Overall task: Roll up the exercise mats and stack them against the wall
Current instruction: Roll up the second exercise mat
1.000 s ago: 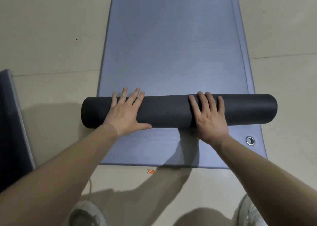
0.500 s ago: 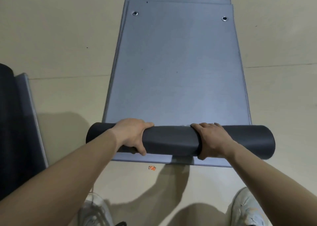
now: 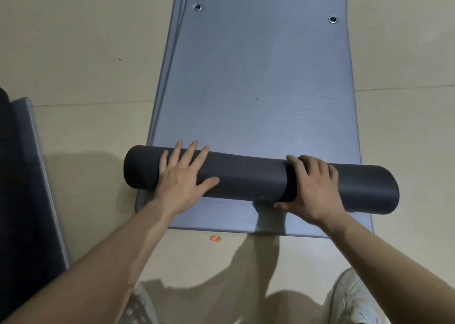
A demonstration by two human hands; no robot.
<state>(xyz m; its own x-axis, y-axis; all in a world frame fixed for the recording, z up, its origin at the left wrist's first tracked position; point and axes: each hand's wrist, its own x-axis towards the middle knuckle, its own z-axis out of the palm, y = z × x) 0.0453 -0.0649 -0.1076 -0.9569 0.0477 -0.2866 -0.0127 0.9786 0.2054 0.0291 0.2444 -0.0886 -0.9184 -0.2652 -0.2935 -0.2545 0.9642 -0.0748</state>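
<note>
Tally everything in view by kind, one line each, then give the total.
Mats: 3 at least: half-rolled mat, flat mat under it, mat at the left edge; further layers in the stack are unclear
Metal eyelets: 2
Hands: 2, left hand and right hand
Shoes: 2
Orange scrap: 1
Total: 10 at least

Ahead: flat blue-grey foam mat [image 3: 258,77] lies open past the dark grey rolled mat [image 3: 246,178] lying crosswise
Left: strip of beige floor [image 3: 81,131], then a dark mat with blue-grey edge [image 3: 22,176]
Near: small orange scrap [image 3: 215,238] on floor
</note>
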